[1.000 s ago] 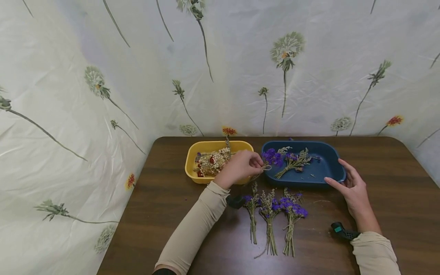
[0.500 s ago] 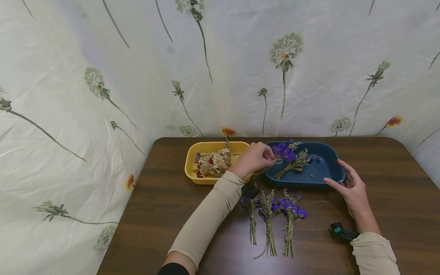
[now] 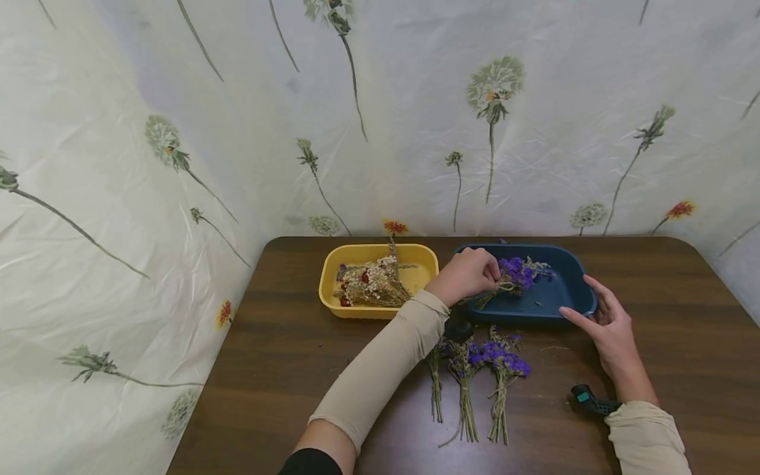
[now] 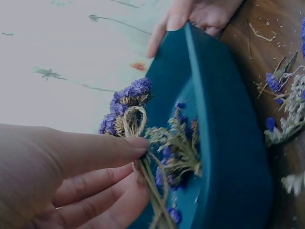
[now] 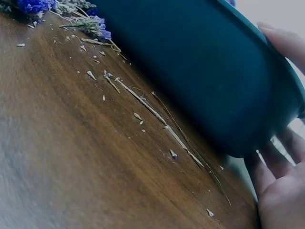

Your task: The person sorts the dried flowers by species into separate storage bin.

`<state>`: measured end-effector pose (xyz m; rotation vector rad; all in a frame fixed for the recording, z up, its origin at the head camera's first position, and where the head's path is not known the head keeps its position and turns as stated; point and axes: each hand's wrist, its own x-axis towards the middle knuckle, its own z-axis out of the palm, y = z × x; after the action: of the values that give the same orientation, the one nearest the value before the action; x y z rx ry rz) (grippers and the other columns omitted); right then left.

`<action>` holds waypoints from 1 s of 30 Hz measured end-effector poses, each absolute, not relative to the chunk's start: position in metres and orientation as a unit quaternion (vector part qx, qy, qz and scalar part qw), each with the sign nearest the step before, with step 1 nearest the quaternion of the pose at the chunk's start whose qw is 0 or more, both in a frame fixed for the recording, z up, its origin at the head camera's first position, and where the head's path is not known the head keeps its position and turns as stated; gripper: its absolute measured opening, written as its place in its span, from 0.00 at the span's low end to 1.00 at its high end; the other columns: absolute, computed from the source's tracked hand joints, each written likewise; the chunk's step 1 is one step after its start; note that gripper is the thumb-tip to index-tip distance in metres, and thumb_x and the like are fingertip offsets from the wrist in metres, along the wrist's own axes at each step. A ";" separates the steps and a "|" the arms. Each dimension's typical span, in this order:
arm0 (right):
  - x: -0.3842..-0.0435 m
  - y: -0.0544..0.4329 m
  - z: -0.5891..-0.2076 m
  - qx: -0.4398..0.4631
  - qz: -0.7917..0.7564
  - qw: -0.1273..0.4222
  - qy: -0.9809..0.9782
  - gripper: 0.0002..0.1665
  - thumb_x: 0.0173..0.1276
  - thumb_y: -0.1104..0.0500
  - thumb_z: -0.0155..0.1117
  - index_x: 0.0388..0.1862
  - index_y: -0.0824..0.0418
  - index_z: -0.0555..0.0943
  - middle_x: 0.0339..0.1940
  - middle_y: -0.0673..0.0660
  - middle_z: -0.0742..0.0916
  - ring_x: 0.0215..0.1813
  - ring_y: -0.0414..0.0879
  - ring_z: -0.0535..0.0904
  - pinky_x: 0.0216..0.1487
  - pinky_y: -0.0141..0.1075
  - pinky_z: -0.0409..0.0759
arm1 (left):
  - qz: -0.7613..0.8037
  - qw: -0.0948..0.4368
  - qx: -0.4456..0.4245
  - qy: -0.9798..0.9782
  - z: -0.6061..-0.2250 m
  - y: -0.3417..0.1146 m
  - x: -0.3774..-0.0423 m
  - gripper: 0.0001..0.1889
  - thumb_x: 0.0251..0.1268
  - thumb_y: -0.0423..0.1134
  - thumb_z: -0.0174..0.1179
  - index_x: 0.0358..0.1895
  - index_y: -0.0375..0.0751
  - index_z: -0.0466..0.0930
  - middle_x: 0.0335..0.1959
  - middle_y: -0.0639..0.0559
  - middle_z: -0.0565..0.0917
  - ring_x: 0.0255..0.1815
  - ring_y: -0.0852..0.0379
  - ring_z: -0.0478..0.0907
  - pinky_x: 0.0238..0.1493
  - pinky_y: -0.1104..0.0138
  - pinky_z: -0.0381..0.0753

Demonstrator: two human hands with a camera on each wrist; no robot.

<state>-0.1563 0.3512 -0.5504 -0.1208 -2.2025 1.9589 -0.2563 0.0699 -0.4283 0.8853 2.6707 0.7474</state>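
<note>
My left hand (image 3: 466,274) pinches a small bunch of dried purple flowers (image 4: 138,90) by its stems, between thumb and fingers. A loop of twine (image 4: 135,121) ties the stems just above the thumb. The bunch is over the blue tray (image 3: 561,300), where another dried bunch (image 4: 183,155) with pale sprigs lies. At the tray's right end, my right hand (image 3: 608,323) holds the rim, its thumb on the front edge and its fingers around the corner. In the right wrist view, the tray's outer wall (image 5: 190,71) hides part of those fingers.
Left of the blue tray stands a yellow tray (image 3: 325,280) with white and red dried flowers (image 3: 374,280). In front, three tied purple bunches (image 3: 466,396) lie on the brown table (image 3: 267,369). Stem scraps (image 5: 157,117) litter the wood. A flower-print sheet (image 3: 404,132) hangs behind.
My left hand has moved right, carrying the purple bunch from the blue tray's left edge to over its inside, overlapping the bunch lying there. My right hand has stayed on the rim.
</note>
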 end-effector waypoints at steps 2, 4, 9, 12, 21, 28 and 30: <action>-0.156 0.351 -0.551 -0.040 0.666 0.096 -0.738 0.47 0.73 0.66 0.67 0.84 0.45 0.59 0.87 0.45 0.58 0.84 0.36 0.54 0.68 0.11 0.61 | 0.252 0.115 0.306 0.911 -0.431 0.076 -0.255 0.02 0.68 0.38 0.69 0.40 0.51 0.87 0.34 0.62 0.87 0.32 0.69 0.80 0.37 0.79 0.77; -0.157 0.351 -0.550 -0.038 0.666 0.097 -0.738 0.47 0.72 0.66 0.67 0.84 0.45 0.59 0.86 0.45 0.59 0.84 0.35 0.55 0.68 0.11 0.62 | 0.248 0.114 0.307 0.912 -0.431 0.083 -0.254 0.03 0.68 0.38 0.70 0.40 0.51 0.87 0.34 0.62 0.87 0.32 0.68 0.80 0.36 0.78 0.77; -0.157 0.352 -0.550 -0.035 0.664 0.100 -0.740 0.47 0.73 0.66 0.67 0.84 0.45 0.59 0.86 0.44 0.59 0.83 0.35 0.56 0.68 0.11 0.62 | 0.227 0.117 0.313 0.915 -0.434 0.100 -0.250 0.02 0.68 0.39 0.70 0.40 0.51 0.86 0.35 0.62 0.86 0.31 0.67 0.80 0.35 0.77 0.77; -0.157 0.351 -0.549 -0.035 0.670 0.100 -0.735 0.47 0.72 0.67 0.67 0.84 0.45 0.59 0.86 0.44 0.59 0.82 0.34 0.57 0.65 0.11 0.64 | 0.214 0.120 0.317 0.916 -0.438 0.107 -0.247 0.02 0.69 0.39 0.70 0.40 0.52 0.87 0.36 0.63 0.86 0.31 0.66 0.79 0.35 0.76 0.77; -0.156 0.352 -0.550 -0.039 0.649 0.095 -0.754 0.47 0.74 0.64 0.66 0.85 0.44 0.58 0.87 0.44 0.58 0.83 0.35 0.56 0.69 0.11 0.61 | 0.211 0.133 0.296 0.922 -0.453 0.113 -0.250 0.03 0.67 0.40 0.71 0.41 0.52 0.89 0.39 0.63 0.88 0.33 0.68 0.80 0.37 0.77 0.79; -0.156 0.353 -0.550 -0.048 0.630 0.094 -0.770 0.47 0.74 0.62 0.66 0.85 0.43 0.57 0.87 0.44 0.57 0.83 0.35 0.55 0.72 0.13 0.57 | 0.219 0.149 0.291 0.919 -0.463 0.109 -0.255 0.07 0.70 0.35 0.67 0.46 0.50 0.90 0.45 0.60 0.89 0.37 0.67 0.82 0.39 0.77 0.80; -0.156 0.353 -0.549 -0.048 0.630 0.095 -0.769 0.47 0.74 0.63 0.66 0.85 0.43 0.57 0.87 0.44 0.57 0.84 0.35 0.54 0.72 0.12 0.57 | 0.221 0.148 0.293 0.918 -0.463 0.108 -0.255 0.08 0.70 0.34 0.67 0.46 0.50 0.90 0.45 0.60 0.89 0.38 0.66 0.82 0.39 0.77 0.80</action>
<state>-0.1562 0.3534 -0.5494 -0.1420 -2.2815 1.8672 -0.2555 0.1084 -0.4631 0.8421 2.6411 0.6359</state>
